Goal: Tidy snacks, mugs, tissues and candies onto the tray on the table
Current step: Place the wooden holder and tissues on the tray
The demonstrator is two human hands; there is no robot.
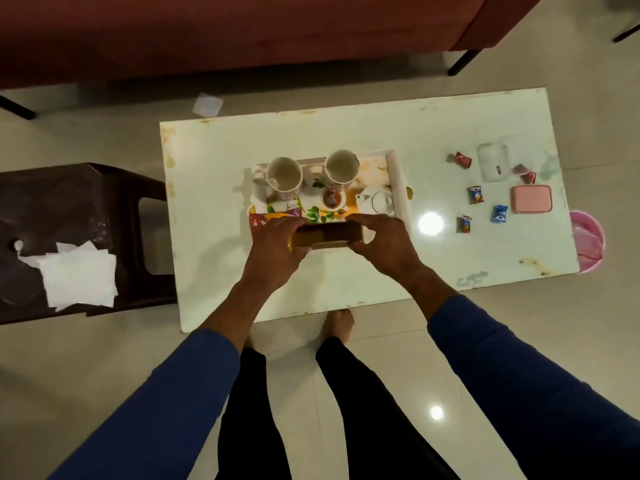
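A printed tray (398, 188) lies in the middle of the white table (346, 133). Two mugs (284, 176) (341, 168) stand upright at its far side. A snack packet (273, 216) lies at the tray's near left. My left hand (277, 247) and my right hand (381, 244) grip the two ends of a brown box (325, 235) over the tray's near edge. Several wrapped candies (476, 195) (499, 213) (462, 159) lie scattered on the table to the right. White tissues (79, 275) lie on a dark stool at the left.
A pink lidded box (532, 199) and a clear container (493, 162) sit at the table's right end. A pink bin (588, 237) stands beyond that end. The dark stool (86, 195) is left of the table, a red sofa (242, 32) behind it. A tissue (207, 104) lies on the floor.
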